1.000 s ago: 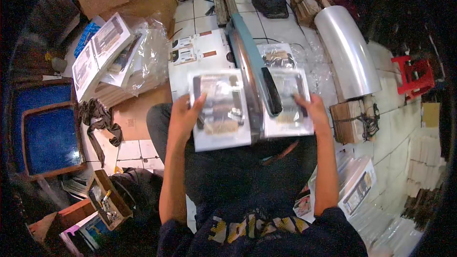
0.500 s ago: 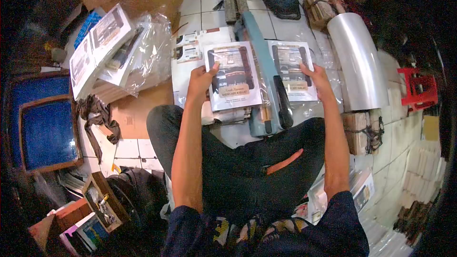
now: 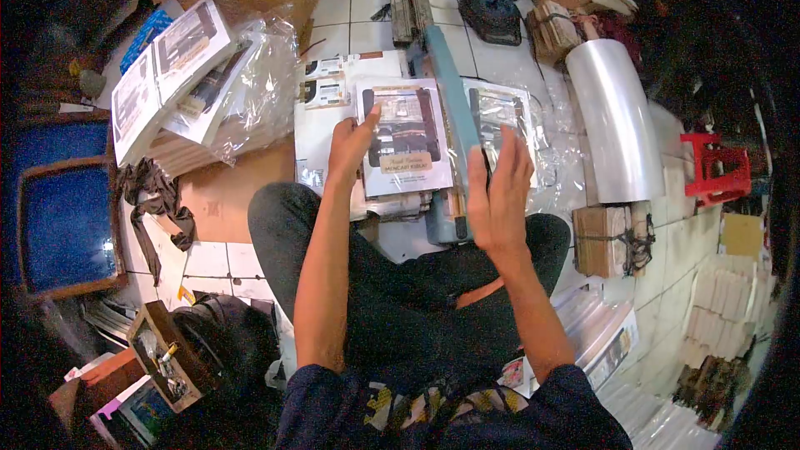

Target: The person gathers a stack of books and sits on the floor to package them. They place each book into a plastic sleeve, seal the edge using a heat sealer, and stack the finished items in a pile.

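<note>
My left hand [image 3: 354, 143] grips the left edge of a white book [image 3: 404, 137] with a dark-framed cover picture, its thumb on top. The book lies left of a long blue-grey bar-shaped device [image 3: 450, 92]. My right hand [image 3: 502, 196] is over the near end of that device, fingers apart and pointing away from me; whether it touches the device is hard to tell. Beyond its fingers, a second book [image 3: 510, 100] of the same design lies right of the device, on clear plastic film [image 3: 560, 162], partly covered by my hand.
Book stacks in clear plastic [image 3: 196, 75] stand at the left. A large film roll [image 3: 615, 121] lies at the right, near a tied bundle [image 3: 602, 240] and a red stool [image 3: 717, 169]. A wooden box [image 3: 171, 354] is at the lower left.
My right hand has let go of the right-hand book and moved left and nearer to me, over the device. My left hand still holds its book.
</note>
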Action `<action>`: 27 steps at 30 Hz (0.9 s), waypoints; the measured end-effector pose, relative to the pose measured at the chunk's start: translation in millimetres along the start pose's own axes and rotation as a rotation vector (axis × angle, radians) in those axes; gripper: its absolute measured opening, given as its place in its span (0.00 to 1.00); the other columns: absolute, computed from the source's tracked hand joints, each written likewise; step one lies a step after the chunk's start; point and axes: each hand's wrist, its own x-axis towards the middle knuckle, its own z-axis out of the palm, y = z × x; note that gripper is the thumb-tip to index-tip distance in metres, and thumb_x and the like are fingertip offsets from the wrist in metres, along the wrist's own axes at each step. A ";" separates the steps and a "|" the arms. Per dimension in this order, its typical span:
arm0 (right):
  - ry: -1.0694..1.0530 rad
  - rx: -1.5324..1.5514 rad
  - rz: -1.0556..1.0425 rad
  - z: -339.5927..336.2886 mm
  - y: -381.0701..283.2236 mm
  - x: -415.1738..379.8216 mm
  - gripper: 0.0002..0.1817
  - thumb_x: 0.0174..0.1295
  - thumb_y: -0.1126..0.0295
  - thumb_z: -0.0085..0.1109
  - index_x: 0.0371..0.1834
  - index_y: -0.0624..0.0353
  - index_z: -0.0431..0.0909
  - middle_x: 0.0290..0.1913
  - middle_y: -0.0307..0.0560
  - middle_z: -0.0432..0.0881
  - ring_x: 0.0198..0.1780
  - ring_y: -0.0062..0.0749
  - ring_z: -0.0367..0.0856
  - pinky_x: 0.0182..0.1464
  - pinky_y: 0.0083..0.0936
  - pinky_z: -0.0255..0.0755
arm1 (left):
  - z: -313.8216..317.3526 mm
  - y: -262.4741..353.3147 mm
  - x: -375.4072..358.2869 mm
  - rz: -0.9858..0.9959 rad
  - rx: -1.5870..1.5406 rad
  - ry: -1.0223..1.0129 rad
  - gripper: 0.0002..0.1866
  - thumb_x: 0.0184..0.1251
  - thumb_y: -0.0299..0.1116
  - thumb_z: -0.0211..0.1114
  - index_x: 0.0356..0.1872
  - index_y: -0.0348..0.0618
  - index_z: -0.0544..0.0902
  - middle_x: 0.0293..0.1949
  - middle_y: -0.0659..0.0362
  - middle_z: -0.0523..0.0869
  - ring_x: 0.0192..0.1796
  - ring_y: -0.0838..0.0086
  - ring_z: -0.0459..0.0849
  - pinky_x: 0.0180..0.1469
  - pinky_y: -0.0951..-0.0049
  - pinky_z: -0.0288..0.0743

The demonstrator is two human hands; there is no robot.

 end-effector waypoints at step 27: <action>-0.025 0.051 0.028 3.2 12.5 -7.1 0.33 0.69 0.54 0.48 0.68 0.69 0.59 0.67 0.75 0.60 0.70 0.72 0.53 0.72 0.55 0.43 | -6.2 27.1 -23.6 0.449 -0.572 -0.046 0.15 0.76 0.37 0.52 0.47 0.35 0.78 0.42 0.60 0.82 0.43 0.78 0.77 0.46 0.76 0.72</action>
